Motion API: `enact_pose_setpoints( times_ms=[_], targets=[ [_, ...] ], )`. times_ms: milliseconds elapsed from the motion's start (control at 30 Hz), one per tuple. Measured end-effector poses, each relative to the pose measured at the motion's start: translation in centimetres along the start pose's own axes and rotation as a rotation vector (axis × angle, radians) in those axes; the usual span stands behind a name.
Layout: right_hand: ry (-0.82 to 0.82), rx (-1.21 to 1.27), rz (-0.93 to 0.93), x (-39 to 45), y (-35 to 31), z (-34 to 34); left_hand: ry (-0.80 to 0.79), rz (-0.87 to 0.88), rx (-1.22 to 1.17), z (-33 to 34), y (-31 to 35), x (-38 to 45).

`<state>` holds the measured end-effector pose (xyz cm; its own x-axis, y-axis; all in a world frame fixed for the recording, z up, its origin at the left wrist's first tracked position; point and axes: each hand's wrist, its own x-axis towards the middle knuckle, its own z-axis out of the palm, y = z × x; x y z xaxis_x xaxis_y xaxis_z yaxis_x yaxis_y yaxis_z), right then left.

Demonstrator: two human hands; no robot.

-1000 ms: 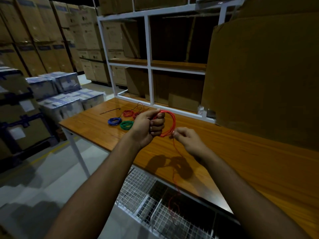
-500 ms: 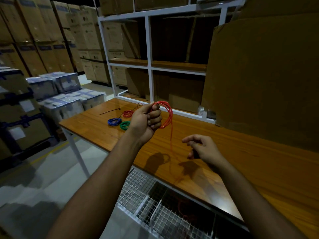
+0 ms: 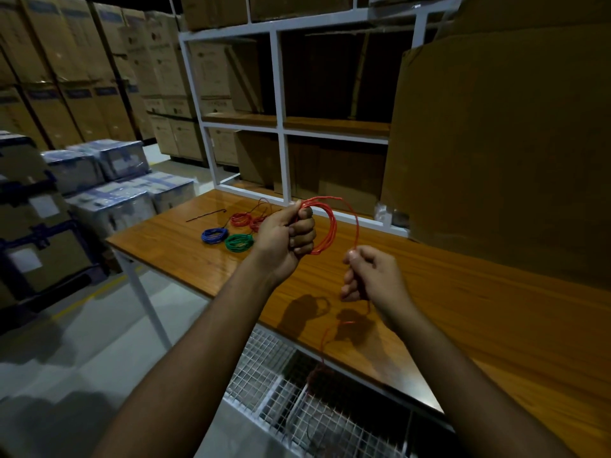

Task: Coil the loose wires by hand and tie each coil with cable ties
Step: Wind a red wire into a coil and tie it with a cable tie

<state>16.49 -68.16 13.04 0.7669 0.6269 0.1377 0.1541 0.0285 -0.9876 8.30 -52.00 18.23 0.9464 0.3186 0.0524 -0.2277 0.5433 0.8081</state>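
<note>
My left hand (image 3: pixel 287 234) grips a small coil of red wire (image 3: pixel 329 226) above the wooden table (image 3: pixel 496 309). A fresh loop of that wire arcs right and down to my right hand (image 3: pixel 370 276), which pinches the strand between thumb and fingers. Below my right hand the loose tail (image 3: pixel 325 342) trails over the table's front edge. On the table's far left lie a blue coil (image 3: pixel 214 235), a green coil (image 3: pixel 238 242) and a red coil (image 3: pixel 241 219) with loose dark red wire beside it. A black cable tie (image 3: pixel 205 215) lies behind them.
A white shelf frame (image 3: pixel 281 133) stands at the table's back. A large cardboard sheet (image 3: pixel 512 143) leans at the right. Wire mesh baskets (image 3: pixel 297 401) hang under the table's front edge. Stacked cartons and wrapped boxes (image 3: pixel 109 180) fill the left.
My right hand slid down the wire away from the coil, then rose again pinching the strand, laying a new loop towards my left hand. The hanging tail got shorter.
</note>
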Motion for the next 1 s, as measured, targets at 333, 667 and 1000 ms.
enact_pose_setpoints(
  times_ms=[333, 667, 1000],
  targets=[
    [0.051, -0.158, -0.022, 0.4, 3.4, -2.6, 0.035, 0.029, 0.057, -0.9, 0.9, -0.3],
    [0.307, 0.067, -0.1, 0.4, 3.3, -4.3, 0.036, -0.027, 0.398, -1.8, 0.1, -0.3],
    [0.258, 0.155, -0.074, -0.8, 6.5, -3.8, 0.138, 0.13, 0.496, -1.2, -0.6, 0.0]
  ],
)
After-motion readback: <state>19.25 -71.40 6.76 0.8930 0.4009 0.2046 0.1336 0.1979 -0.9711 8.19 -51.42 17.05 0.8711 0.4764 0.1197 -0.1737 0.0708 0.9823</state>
